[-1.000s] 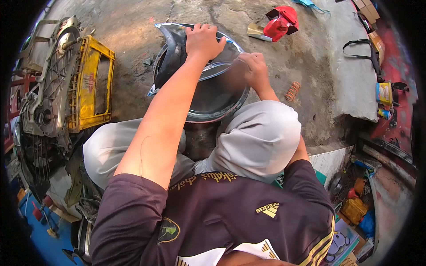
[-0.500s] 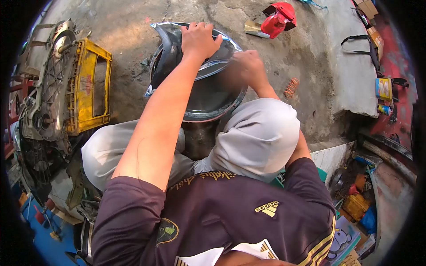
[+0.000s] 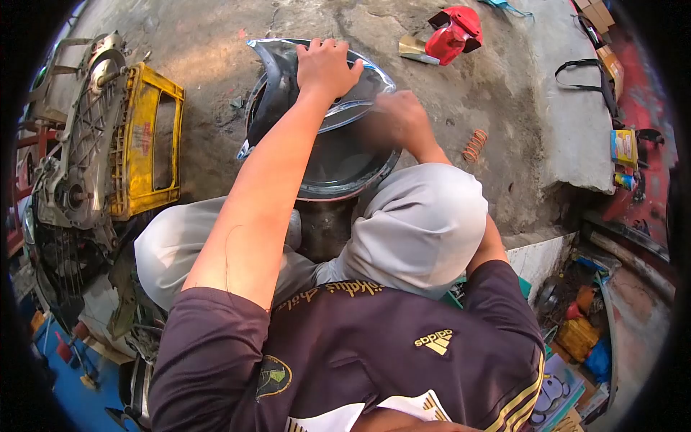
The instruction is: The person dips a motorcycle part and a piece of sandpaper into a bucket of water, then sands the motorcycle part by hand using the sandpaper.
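Note:
A glossy dark curved panel with pale edges, like a motorcycle body panel, leans over a round black basin of dark liquid. My left hand grips the panel near its upper edge, fingers over the rim and thumb out to the right. Close to the panel's right end, above the basin, is my right hand. Its fingers look curled but are smeared by motion, so whatever they hold does not show. The basin stands in front of my bent knees, in grey trousers.
To the left, a yellow crate stands against metal engine parts. A red plastic part and a copper-coloured spring lie on the concrete floor. At right are a raised concrete slab, a small yellow tin and cluttered boxes.
My right hand has shifted slightly down and left beside the panel's end and is more blurred. My left hand stays on the panel. The whole view has drifted a little.

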The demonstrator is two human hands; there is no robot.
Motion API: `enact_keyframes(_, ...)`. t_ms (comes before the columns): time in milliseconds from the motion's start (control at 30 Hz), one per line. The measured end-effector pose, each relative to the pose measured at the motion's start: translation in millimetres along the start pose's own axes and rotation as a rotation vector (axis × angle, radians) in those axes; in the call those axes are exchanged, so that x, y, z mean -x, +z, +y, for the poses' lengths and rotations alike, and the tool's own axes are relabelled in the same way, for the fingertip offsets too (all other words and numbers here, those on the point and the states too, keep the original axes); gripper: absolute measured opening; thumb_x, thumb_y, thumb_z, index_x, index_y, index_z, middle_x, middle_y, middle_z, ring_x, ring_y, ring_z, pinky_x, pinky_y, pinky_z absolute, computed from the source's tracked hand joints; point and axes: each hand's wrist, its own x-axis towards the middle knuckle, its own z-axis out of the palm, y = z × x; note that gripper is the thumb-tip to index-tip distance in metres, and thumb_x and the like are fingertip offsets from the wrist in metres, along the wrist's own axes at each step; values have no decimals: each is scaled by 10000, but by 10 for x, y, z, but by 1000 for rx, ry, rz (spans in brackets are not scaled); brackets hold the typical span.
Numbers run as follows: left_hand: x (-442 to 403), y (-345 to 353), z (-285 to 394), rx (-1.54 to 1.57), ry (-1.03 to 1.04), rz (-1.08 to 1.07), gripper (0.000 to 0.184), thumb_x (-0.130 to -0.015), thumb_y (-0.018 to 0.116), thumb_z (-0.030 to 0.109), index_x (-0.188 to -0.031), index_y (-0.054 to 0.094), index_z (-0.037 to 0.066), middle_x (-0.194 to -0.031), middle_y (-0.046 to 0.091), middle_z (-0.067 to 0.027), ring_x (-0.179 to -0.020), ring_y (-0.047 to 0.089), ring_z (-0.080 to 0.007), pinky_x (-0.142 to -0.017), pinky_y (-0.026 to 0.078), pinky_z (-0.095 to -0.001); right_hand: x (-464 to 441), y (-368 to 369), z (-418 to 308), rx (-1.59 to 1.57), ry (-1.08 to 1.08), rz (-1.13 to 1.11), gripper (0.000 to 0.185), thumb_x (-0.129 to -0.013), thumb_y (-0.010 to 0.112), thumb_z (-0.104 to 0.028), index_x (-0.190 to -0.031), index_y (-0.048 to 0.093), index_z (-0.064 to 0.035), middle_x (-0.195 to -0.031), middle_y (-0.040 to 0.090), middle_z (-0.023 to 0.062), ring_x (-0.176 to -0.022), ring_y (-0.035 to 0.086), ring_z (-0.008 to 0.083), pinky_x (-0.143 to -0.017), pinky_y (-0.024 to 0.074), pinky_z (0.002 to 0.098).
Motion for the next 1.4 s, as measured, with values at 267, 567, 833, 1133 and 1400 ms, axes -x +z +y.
enact_keyframes(267, -12, 26, -1, 19, 9, 9, 539, -1004, 647, 590, -1290, 787, 155, -1329, 760, -83, -1340, 649, -310, -1169, 414, -606, -34, -24, 1, -47, 15, 10, 500, -747, 760, 112, -1214, 752, -65, -1246, 792, 99, -1135, 702, 372, -999, 584, 471)
enact_keyframes(567, -8, 23, 0, 21, 13, 32, 530, -1002, 653, 586, -1285, 792, 159, -1321, 764, -84, -1339, 649, -315, -1177, 410, -623, -47, -12, 78, -13, -42, -17, 466, -749, 759, 102, -1188, 761, -55, -1232, 792, 112, -1129, 702, 379, -969, 593, 462)
enact_keyframes(833, 2, 17, 11, 20, 10, 15, 536, -999, 656, 590, -1279, 794, 155, -1328, 763, -83, -1347, 643, -313, -1179, 409, -630, -64, -10, 83, 2, -35, 1, 444, -764, 758, 92, -1188, 754, -42, -1206, 793, 124, -1123, 704, 384, -973, 593, 463)
enact_keyframes(1133, 2, 23, -2, 6, 9, 21, 541, -998, 644, 598, -1271, 798, 157, -1322, 764, -76, -1338, 643, -292, -1129, 431, -571, -150, -42, 122, 51, 95, 72, 457, -777, 734, 102, -1208, 746, -47, -1229, 793, 115, -1125, 708, 367, -964, 599, 464)
enact_keyframes(1400, 5, 12, -11, 1, 7, 23, 543, -995, 645, 599, -1274, 796, 159, -1322, 765, -71, -1330, 652, -289, -1125, 433, -569, -61, -35, 38, 73, 28, 48, 456, -775, 754, 94, -1211, 740, -37, -1220, 790, 121, -1131, 708, 369, -968, 596, 468)
